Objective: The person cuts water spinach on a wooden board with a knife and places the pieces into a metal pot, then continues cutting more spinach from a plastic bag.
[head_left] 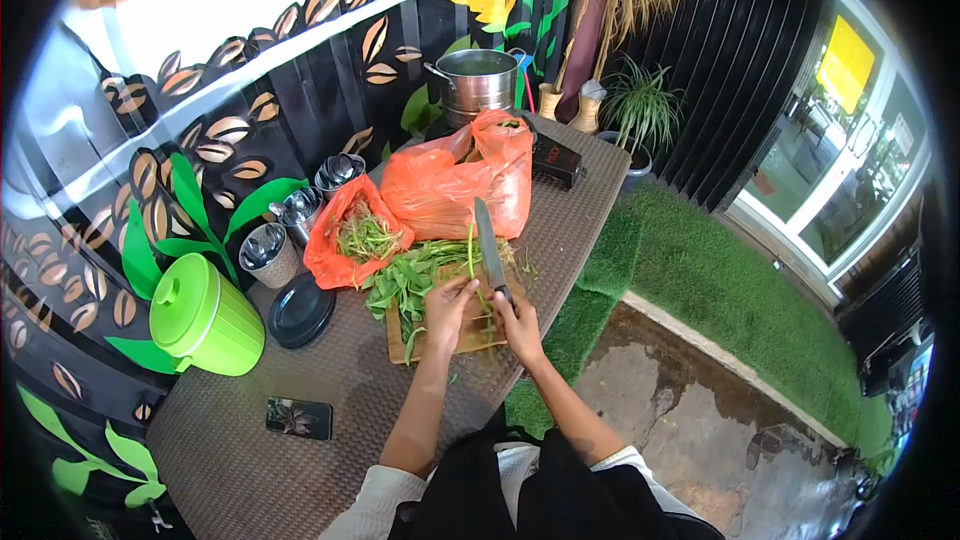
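My right hand (516,327) is wrapped round the dark handle of a kitchen knife (489,242), its blade pointing up and away from me. Beside it, my left hand (450,313) pinches a green leafy vegetable stem (471,252) that stands upright close to the blade. Both hands are above a wooden cutting board (402,348). A pile of leafy greens (405,285) covers the board's far left part. Behind that, an open orange plastic bag (322,258) holds cut stems and roots (368,237). A larger, full orange bag (450,185) stands next to it.
On the brown woven-pattern table (220,425) are a phone (299,419), a green lidded jug (205,315), black plates (301,311) and several cutlery holders (268,252). A steel pot (478,85) and a black box (556,160) stand at the far end. The table's right edge borders artificial grass (700,260).
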Demonstrator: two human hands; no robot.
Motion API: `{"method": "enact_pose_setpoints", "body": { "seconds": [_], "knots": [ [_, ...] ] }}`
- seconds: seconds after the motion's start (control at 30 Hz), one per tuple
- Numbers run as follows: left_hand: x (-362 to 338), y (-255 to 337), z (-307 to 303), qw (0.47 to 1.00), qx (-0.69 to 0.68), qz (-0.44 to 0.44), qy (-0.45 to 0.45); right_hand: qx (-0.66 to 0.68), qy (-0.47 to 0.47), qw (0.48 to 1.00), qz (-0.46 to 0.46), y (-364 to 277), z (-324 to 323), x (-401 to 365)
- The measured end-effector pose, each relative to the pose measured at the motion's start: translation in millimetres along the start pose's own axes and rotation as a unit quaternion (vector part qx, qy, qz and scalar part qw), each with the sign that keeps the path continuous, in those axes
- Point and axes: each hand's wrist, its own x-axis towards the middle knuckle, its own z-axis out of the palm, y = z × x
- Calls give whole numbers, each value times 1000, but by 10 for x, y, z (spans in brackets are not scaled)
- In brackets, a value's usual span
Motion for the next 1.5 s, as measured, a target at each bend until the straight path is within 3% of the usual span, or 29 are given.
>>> {"method": "enact_pose_setpoints", "body": {
  "seconds": [0.17,0.27,0.53,0.7,0.83,0.9,1.03,1.1,1.17,1.3,1.37,1.4,1.5],
  "knots": [
    [39,42,-14,999,-36,10,11,-94,-35,994,-35,-242,39,-187],
    [60,-52,-44,998,-56,28,-4,-119,-53,986,-106,123,-17,-72],
    [-46,-185,64,984,-135,110,35,-7,-78,996,-50,-65,54,-110],
    [-57,-237,48,982,-28,177,67,45,-96,994,-31,-31,69,-97],
    [-104,-156,72,981,-15,172,82,48,-103,992,-47,102,116,-64],
    [-113,-134,67,967,59,229,93,54,-98,992,-55,133,137,-76],
    [-99,-200,50,965,29,240,97,76,-90,993,-21,58,160,-140],
    [-104,-219,52,973,-13,201,114,78,-86,993,-17,85,185,-126],
    [-98,-262,45,970,3,206,128,64,-62,992,-89,264,226,-37],
    [-164,-215,84,956,42,234,171,-6,-32,990,-140,270,304,-9],
    [-166,-242,69,959,12,215,184,-34,-18,998,-47,174,311,-51],
    [-169,-247,60,961,-19,197,195,-34,-17,998,-47,183,297,-21],
    [-144,-252,-9,953,-6,220,209,35,53,993,97,205,240,77]
  ]
}}
